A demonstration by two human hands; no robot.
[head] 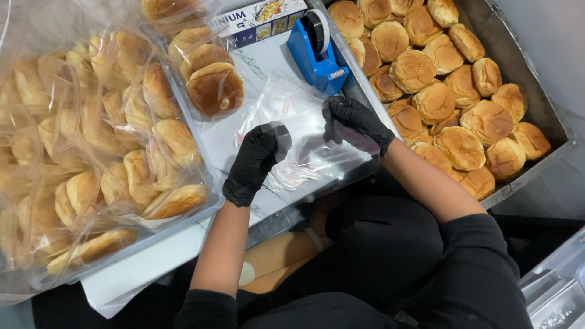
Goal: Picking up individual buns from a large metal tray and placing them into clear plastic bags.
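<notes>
Head camera looks down on a small clear plastic zip bag [304, 137] with a red seal line, lying on the white bench [268, 58] just in front of the person. Both hands wear black gloves. The left hand [253, 161] pinches the near left edge of the bag with closed fingers, and the right hand [350, 119] grips the upper right edge in the same way, so the bag is stretched between them. I judge they are opening the mouth of the bag; to do it well, each hand should keep only one layer of film and pull gently apart.

Behind the bag stands a blue tape dispenser [317, 52], and beside it a printed cardboard box [256, 21]. On the right, a metal tray [518, 67] is full of loose golden buns [436, 100]. On the left, a clear plastic tub [207, 183] holds bagged buns [122, 140].
</notes>
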